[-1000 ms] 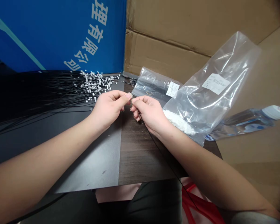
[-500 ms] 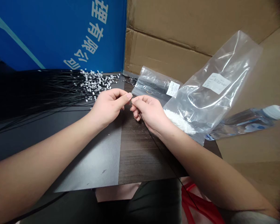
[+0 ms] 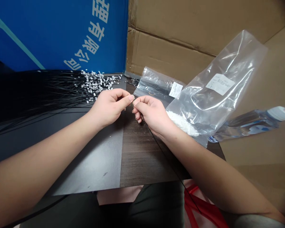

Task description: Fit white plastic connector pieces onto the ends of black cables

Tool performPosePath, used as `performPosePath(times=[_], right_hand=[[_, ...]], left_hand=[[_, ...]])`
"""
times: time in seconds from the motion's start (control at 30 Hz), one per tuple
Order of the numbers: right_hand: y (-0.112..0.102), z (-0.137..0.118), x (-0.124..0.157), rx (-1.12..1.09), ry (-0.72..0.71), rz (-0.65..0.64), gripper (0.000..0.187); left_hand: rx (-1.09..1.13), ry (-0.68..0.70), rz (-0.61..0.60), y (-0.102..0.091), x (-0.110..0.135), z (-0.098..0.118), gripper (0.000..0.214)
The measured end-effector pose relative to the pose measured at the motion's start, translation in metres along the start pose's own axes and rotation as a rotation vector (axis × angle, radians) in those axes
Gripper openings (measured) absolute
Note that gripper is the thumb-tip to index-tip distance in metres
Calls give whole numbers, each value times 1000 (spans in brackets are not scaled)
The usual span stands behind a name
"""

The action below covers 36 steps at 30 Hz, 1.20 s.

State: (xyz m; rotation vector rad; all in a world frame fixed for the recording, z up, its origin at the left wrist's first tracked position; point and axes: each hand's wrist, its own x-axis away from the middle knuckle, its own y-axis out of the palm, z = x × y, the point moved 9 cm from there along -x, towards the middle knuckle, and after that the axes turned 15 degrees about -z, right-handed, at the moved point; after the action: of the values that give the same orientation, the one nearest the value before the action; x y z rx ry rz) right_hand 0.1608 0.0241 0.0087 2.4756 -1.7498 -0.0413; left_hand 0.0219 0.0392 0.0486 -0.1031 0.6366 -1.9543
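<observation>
My left hand (image 3: 109, 107) and my right hand (image 3: 152, 113) hover over a dark wood-grain tabletop (image 3: 140, 158), fingertips nearly meeting. The left fingers pinch a small part (image 3: 134, 99) that is too small to identify. My right thumb and fingers grip a thin black wire (image 3: 166, 155), which runs down past the wrist toward the table's near edge. To the left of my hands lies a pile of long black wires (image 3: 49, 91), with small white connectors (image 3: 97, 83) on their ends.
A grey sheet (image 3: 92, 164) covers the table's left part. Clear plastic bags (image 3: 216, 85) (image 3: 156, 84) with white labels lie to the right, and one holds white pieces. A plastic bottle (image 3: 249, 124) lies further right. A blue printed board (image 3: 61, 34) and cardboard (image 3: 171, 41) stand behind.
My hands keep the same pinch close together. The view has drifted slightly, with the background shifting a little upward.
</observation>
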Motion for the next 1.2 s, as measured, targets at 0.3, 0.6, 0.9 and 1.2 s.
performPosePath(times=[0.3, 0.6, 0.9, 1.2], right_hand=[[1, 0, 2, -25, 2, -2, 14], [-6, -15, 0, 80, -63, -38, 18], [-18, -29, -8, 410, -285, -153, 26], [-8, -37, 1, 666, -340, -117, 17]], left_hand=[[-79, 0, -9, 0, 1, 6, 27], [134, -35, -83, -4, -7, -14, 33], [163, -72, -257, 5, -10, -19, 40], [254, -132, -268, 11, -7, -27, 39]])
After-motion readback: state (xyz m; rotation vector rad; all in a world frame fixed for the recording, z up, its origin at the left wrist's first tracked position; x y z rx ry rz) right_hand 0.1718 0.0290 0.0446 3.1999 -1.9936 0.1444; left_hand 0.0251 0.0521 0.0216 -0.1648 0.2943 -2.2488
